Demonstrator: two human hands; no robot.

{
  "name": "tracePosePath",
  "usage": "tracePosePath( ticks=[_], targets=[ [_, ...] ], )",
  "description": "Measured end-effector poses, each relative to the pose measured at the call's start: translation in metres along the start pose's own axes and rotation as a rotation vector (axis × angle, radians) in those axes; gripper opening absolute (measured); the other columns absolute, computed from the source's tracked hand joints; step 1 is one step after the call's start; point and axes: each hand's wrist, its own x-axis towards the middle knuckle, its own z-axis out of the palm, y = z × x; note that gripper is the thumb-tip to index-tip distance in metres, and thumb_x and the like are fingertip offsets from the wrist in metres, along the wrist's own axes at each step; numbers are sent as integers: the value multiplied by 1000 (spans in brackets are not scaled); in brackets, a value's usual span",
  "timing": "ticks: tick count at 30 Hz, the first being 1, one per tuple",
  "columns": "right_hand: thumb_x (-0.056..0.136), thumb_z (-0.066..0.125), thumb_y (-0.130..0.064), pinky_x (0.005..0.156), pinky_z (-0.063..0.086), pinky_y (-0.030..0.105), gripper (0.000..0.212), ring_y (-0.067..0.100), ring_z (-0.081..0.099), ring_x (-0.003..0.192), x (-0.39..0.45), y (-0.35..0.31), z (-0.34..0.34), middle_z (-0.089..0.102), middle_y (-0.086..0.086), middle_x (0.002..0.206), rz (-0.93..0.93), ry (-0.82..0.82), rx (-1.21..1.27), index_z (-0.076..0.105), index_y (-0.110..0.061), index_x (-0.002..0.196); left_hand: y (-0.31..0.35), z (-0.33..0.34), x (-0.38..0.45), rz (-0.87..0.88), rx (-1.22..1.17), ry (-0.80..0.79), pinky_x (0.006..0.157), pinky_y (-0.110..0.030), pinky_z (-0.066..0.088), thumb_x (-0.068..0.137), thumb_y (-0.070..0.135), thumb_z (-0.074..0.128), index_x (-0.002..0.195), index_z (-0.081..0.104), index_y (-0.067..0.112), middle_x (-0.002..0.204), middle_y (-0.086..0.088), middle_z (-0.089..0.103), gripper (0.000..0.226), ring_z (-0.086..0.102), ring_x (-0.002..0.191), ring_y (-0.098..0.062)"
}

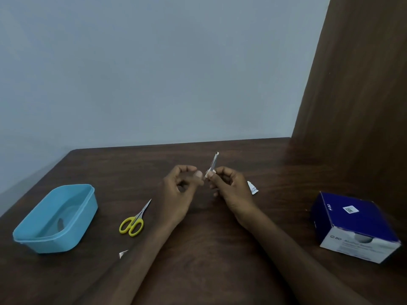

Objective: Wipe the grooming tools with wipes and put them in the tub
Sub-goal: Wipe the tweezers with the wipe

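Head view: right hand [229, 190] pinches a small wipe packet [211, 165] upright, right of the yellow scissors [134, 221]. Left hand [180, 188] sits just beside the packet, its grip curled, fingertips apart. The blue tub [56, 236] rests on the worktop [209, 249] left of the scissors.

A plain room in what looks like a home or a small office, though which cannot be told; a dark brown wood-grain table [220, 249] stands against a bare pale blue-grey painted wall [154, 73]; a tall dark brown wooden panel [356, 95] rises at the far right; small personal-care items lie about: a light blue plastic tub [55, 219] near left, yellow-handled small scissors [134, 221] beside it, a blue-and-white cardboard swab box [356, 227] at right; the light is dim.
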Motion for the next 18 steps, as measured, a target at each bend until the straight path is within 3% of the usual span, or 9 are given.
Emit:
tracePosePath(
  ticks=[3, 6, 9, 13, 18],
  targets=[
    [103, 68, -21, 70, 52, 19, 9, 2, 71, 76, -1, 0, -1, 81, -7, 86, -181, -37, -314, 70, -16, 96, 1, -3, 2, -12, -72, 124, 75, -28, 52, 100, 45, 70, 107, 73, 32, 89, 11, 80, 15, 75, 89, -8],
    [100, 72, -20, 69, 49, 14, 6, 2, 73, 78, -7, 1, 2, 79, -12, 81, -282, -73, -491, 73, -20, 95, 0, -3, 4, -35, -114, 115, 81, -19, 54, 98, 38, 75, 112, 79, 31, 98, 11, 80, 17, 73, 96, -10],
    [98, 75, -20, 67, 49, 15, 4, 3, 73, 74, -9, 1, 2, 78, -15, 80, -314, -97, -500, 76, -21, 94, 0, -3, 6, -18, -155, 88, 80, -29, 58, 100, 26, 74, 109, 81, 27, 94, 7, 82, 12, 77, 93, -11],
    [98, 76, -27, 64, 46, 17, 9, 1, 70, 71, -6, -2, -4, 79, -16, 79, -275, -90, -478, 79, -25, 90, 2, -5, 7, -70, -254, 119, 61, -22, 55, 99, 16, 75, 105, 82, 19, 93, -1, 83, 10, 76, 84, -6],
    [97, 76, -32, 63, 46, 26, 17, -3, 63, 65, -4, -4, -10, 76, -14, 72, -179, -46, -394, 82, -22, 84, 1, -5, 8, -81, -356, 149, 65, -20, 59, 98, 9, 74, 105, 81, 11, 93, -6, 83, 10, 73, 76, -6]
  ],
)
